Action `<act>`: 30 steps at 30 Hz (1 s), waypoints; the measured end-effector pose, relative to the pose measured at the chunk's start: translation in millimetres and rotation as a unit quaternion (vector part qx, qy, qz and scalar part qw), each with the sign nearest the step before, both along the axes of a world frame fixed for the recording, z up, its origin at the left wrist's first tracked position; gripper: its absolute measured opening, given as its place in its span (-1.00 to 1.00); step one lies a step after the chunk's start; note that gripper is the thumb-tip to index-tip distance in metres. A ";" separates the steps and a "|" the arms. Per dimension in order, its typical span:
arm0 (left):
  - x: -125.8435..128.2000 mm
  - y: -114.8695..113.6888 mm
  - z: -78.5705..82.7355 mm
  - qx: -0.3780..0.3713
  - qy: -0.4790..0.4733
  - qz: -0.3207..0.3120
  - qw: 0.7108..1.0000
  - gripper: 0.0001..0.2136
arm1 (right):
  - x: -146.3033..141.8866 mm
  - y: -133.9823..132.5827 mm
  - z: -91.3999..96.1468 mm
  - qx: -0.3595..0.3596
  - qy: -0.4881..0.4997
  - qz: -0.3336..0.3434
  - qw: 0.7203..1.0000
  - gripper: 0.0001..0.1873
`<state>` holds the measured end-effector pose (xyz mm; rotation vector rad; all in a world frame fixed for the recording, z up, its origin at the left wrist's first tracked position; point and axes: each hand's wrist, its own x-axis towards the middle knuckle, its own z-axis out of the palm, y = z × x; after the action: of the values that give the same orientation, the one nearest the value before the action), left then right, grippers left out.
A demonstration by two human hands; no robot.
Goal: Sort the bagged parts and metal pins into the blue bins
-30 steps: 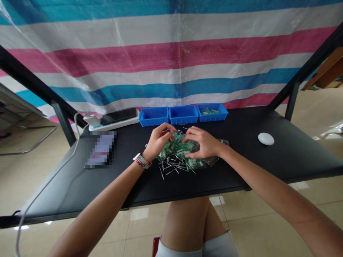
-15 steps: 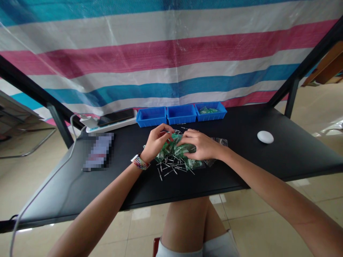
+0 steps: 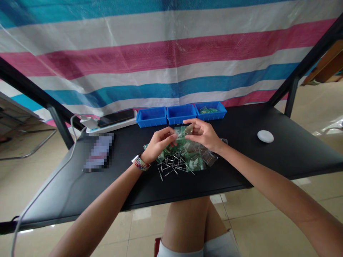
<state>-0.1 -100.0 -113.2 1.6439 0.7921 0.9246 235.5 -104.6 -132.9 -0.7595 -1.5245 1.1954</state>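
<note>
A heap of small clear bags with green print (image 3: 194, 159) and loose metal pins (image 3: 171, 167) lies in the middle of the black table (image 3: 268, 160). My right hand (image 3: 205, 134) is raised above the heap, pinching one small clear bag (image 3: 183, 131) by its edge. My left hand (image 3: 158, 142), with a beaded band at the wrist, is closed beside that bag, fingertips touching its left side; whether it also holds pins I cannot make out.
Three blue bins (image 3: 182, 114) stand in a row at the back; the right one holds green bags. A phone (image 3: 115, 117) lies on a white power strip at back left. A blurred card (image 3: 98, 155) and a white round puck (image 3: 265, 136) also rest on the table.
My right hand has lifted off the heap with one small bag. My left hand has moved slightly right to meet it.
</note>
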 end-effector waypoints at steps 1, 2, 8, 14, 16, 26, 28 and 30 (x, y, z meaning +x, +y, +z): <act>0.5 -0.8 0.3 -0.003 0.000 -0.001 1.000 -0.68 | -0.3 -0.3 0.6 -0.005 0.007 -0.005 1.000 -0.35; 0.9 -1.4 0.7 -0.003 -0.001 0.001 1.000 -0.67 | -0.8 -0.7 1.3 -0.008 0.009 -0.008 1.000 -0.36; 1.0 0.2 1.3 0.023 -0.017 0.047 0.998 -0.67 | -2.6 -3.4 5.3 -0.012 0.029 -0.009 0.999 -0.47; 0.3 4.9 -2.8 0.037 -0.046 0.089 0.994 -0.70 | 2.7 -10.3 6.2 0.093 -0.032 -0.044 0.994 -0.58; 0.0 5.7 -4.1 0.034 -0.053 0.091 0.994 -0.70 | 5.2 -12.9 7.0 0.125 -0.062 -0.050 0.989 -0.58; -0.1 5.5 -6.0 0.015 -0.071 0.075 0.995 -0.69 | 4.5 -8.8 3.3 0.140 -0.066 -0.054 0.986 -0.69; 0.6 4.5 -5.3 0.003 -0.073 0.064 0.995 -0.69 | 4.0 -7.7 1.7 0.130 -0.049 -0.060 0.989 -0.71; 1.3 3.4 -3.8 -0.009 -0.072 0.054 0.996 -0.67 | 4.2 -7.7 1.9 0.130 -0.042 -0.064 0.989 -0.71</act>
<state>1.2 -96.6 -116.9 1.5120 0.7932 1.0974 239.7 -112.3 -131.0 -0.7264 -1.6359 0.8581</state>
